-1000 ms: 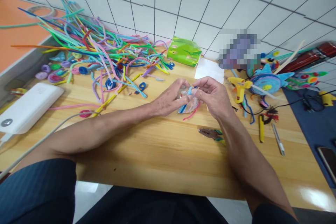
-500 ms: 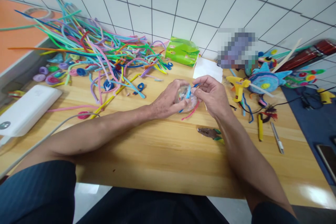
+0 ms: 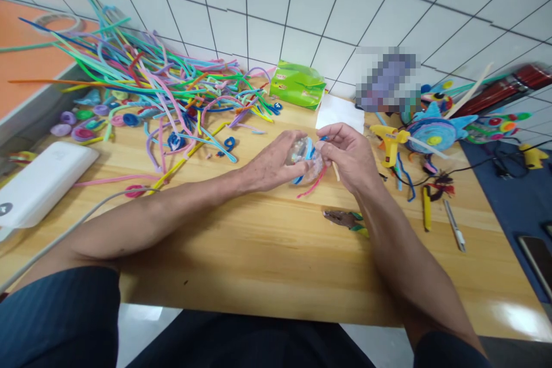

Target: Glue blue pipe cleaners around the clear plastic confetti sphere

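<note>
My left hand is wrapped round a small clear plastic piece above the middle of the table. A blue pipe cleaner runs across it, and a pink strand hangs from its lower side. My right hand pinches the end of the blue pipe cleaner at the right side of the plastic piece. A thin pale stick shows just below the right fingers; what it joins is hidden. Nearer to me, pliers lie partly behind my right forearm.
Loose pipe cleaners are heaped at the back left, near a white power bank. A green tissue pack stands by the wall. To the right lie a yellow glue gun, a yellow cutter and a blue fish craft.
My right fingers have shifted slightly along the blue pipe cleaner, and the plastic piece has turned a little. The pale stick shows more below my right hand.
</note>
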{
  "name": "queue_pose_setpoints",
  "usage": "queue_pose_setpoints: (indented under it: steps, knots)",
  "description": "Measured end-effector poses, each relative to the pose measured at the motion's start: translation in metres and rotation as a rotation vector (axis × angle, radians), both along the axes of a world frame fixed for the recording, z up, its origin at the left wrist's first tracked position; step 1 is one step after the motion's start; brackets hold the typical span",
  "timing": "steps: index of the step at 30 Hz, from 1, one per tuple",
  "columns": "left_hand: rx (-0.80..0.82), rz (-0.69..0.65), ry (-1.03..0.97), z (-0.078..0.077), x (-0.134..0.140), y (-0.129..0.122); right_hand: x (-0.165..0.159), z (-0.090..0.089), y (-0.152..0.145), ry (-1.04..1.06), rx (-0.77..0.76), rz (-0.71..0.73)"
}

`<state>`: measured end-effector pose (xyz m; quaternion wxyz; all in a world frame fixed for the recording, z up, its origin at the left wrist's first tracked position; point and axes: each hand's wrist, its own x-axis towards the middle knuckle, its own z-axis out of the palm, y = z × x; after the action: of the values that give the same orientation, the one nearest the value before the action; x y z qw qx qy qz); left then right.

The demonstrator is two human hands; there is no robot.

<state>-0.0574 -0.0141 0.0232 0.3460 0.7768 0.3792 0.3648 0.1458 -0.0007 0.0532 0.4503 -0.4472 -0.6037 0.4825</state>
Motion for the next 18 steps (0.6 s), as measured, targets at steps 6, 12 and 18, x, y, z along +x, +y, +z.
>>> queue_pose_setpoints:
  steps: [6, 12, 18]
  knots:
    - [0.141, -0.026, -0.071, -0.019, 0.0, 0.007, -0.001, 0.001, 0.0, 0.038, 0.008, 0.01]
    - [0.195, -0.067, -0.083, -0.022, -0.001, 0.009, 0.001, 0.001, 0.0, -0.021, 0.018, 0.022]
    - [0.12, -0.011, -0.038, -0.01, 0.001, 0.004, -0.001, 0.005, -0.004, -0.104, 0.033, 0.022]
